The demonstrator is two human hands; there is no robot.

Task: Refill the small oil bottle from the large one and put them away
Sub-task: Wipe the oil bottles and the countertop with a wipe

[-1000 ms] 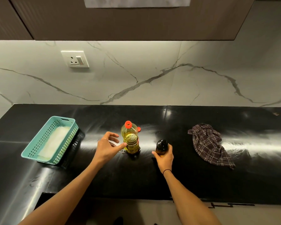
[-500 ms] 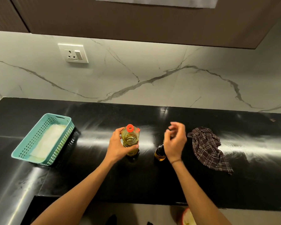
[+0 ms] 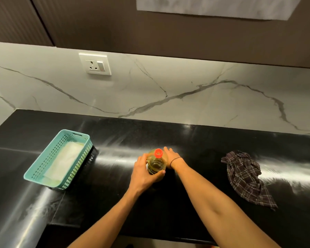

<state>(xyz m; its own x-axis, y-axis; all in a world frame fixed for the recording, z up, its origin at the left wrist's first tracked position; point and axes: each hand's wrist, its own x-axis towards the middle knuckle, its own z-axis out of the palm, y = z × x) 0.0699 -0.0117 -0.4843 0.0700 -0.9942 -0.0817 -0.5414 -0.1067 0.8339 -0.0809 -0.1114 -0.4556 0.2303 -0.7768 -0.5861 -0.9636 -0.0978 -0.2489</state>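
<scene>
While my left hand [image 3: 141, 173] wraps its fingers around the big bottle [image 3: 157, 165] standing upright on the counter [image 3: 186, 203], my right hand [image 3: 171, 158] lies against its far side, fingers seemingly cupping it. I can't see the small bottle.

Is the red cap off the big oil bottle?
No, the red cap sits on top of the big oil bottle, which the left hand grips while the right hand touches its far side.

Bottle [image 3: 157, 162]: standing on the counter [image 3: 195, 194] between both hands.
Basket [image 3: 43, 169]: sitting well left.
Cloth [image 3: 245, 178]: lying well right.
Socket [image 3: 95, 63]: sitting on the wall behind.
</scene>
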